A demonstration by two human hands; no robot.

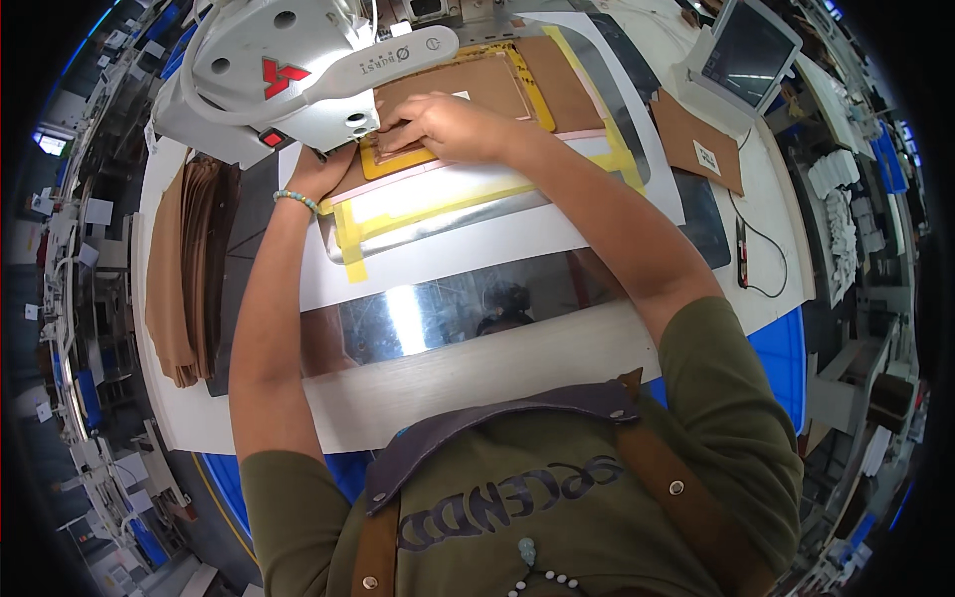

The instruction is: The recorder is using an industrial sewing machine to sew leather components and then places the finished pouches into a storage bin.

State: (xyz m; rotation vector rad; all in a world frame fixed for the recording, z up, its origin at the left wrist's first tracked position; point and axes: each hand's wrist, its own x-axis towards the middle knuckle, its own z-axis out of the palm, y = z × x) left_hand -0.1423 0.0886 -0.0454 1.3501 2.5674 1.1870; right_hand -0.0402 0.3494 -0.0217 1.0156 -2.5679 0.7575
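Observation:
A brown panel (464, 90) lies inside a yellow-edged template frame (540, 102) on the sewing machine's bed. My right hand (443, 126) rests over the panel's left part, fingers bent and a little apart, tips touching it near the frame's left side. My left hand (323, 171), with a beaded bracelet at the wrist, is at the frame's left edge. Its fingers go under the white sewing machine head (288, 70), which hides them. Below the frame, yellow tape (428, 212) borders a clear template sheet over white paper (517, 234).
A stack of brown panels (184, 284) stands on the left. To the right are a loose brown piece with a white label (686, 139), a control screen (746, 55) and thread snips (742, 254) by a cable. A shiny metal plate (448, 303) lies nearer me.

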